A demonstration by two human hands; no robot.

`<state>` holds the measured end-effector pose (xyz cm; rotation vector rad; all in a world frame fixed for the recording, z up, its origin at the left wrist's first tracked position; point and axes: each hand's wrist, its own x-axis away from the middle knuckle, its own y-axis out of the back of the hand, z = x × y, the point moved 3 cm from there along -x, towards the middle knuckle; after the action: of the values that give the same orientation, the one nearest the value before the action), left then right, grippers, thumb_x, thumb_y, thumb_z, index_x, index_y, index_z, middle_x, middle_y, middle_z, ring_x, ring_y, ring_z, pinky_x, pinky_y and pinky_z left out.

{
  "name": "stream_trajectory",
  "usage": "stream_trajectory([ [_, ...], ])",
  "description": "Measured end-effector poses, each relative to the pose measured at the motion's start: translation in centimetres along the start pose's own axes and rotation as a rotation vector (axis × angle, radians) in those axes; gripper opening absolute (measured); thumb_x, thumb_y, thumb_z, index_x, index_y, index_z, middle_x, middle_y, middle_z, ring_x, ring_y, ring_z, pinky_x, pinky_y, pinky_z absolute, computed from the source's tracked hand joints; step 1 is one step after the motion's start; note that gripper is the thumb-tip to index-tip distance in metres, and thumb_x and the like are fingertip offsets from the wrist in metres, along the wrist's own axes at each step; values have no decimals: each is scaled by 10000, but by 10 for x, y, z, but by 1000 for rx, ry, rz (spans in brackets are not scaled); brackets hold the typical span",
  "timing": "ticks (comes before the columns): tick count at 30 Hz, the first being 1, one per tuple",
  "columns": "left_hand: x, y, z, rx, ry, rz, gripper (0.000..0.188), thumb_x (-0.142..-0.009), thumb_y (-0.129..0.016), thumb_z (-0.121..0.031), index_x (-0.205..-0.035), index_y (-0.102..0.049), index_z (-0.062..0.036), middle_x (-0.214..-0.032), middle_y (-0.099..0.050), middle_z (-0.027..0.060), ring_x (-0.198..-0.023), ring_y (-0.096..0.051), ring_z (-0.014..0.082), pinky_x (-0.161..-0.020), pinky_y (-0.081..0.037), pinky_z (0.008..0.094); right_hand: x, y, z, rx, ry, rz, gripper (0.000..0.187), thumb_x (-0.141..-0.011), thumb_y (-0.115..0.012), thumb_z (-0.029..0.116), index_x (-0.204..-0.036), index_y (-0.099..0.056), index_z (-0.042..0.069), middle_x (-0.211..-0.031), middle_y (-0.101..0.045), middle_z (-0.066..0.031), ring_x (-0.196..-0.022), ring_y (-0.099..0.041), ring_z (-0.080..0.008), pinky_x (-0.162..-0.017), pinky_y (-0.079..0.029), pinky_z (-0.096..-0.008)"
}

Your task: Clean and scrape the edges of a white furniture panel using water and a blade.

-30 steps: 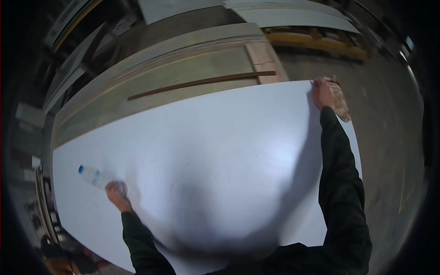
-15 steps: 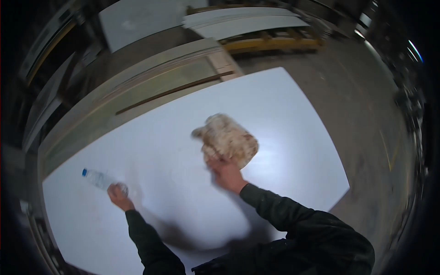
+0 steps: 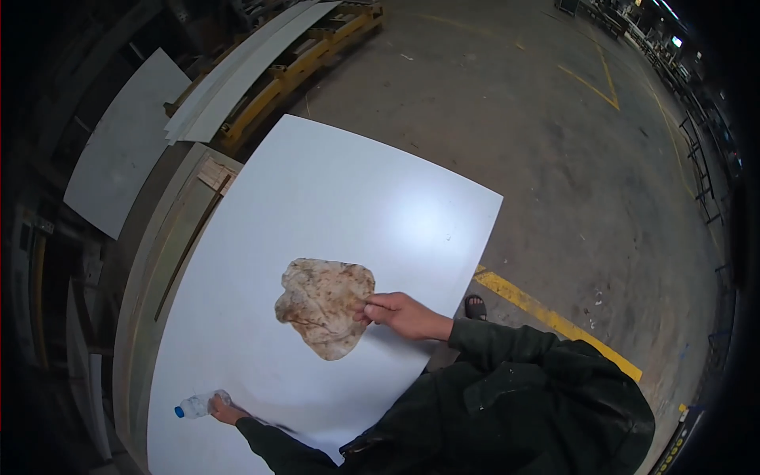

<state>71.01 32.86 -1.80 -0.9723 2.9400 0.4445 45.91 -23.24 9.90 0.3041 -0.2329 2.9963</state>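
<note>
My right hand (image 3: 393, 314) pinches the edge of a stained, cream-and-brown cleaning rag (image 3: 326, 305). The rag is spread out over the middle of a large white board (image 3: 332, 182); whether it lies flat on the surface or hangs just above it I cannot tell. At the lower left, my left hand (image 3: 224, 409) grips the base end of a clear plastic bottle (image 3: 195, 404) with a blue cap. The bottle is tilted sideways over the board, its cap pointing left and away from my hand.
Left of the white board lie stacked panels with a thin brown strip (image 3: 190, 249). Farther off, white sheets (image 3: 245, 75) rest on a yellow rack (image 3: 297, 67), beside another pale sheet (image 3: 127, 142). A yellow line (image 3: 554, 317) marks the concrete floor at the right.
My view has swung to the right, so more floor shows. The rag, bunched and blurred before, is now spread out in my right hand. My left hand keeps hold of the bottle.
</note>
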Motion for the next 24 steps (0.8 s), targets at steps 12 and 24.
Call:
stream_trajectory([
  [12, 303, -84, -32, -345, 170, -522, 657, -832, -714, -255, -1373, -534, 72, -1293, -627, 267, -1117, -637, 383, -994, -518, 475, 200, 425, -8, -362, -245, -609, 446, -1107, -515, 374, -1365, -585, 17, -930, -709, -63, -689, -567, -103, -620, -427, -252],
  [24, 504, -292, -122, 92, 126, -262, 153, -930, -703, -135, -946, -691, 17, -923, -678, 23, -885, -584, 129, -817, -488, 293, 32, 651, 84, -647, -226, -344, 233, -1072, -572, 133, -1276, -636, 39, -953, -638, -22, -843, -590, -132, -780, -485, -274],
])
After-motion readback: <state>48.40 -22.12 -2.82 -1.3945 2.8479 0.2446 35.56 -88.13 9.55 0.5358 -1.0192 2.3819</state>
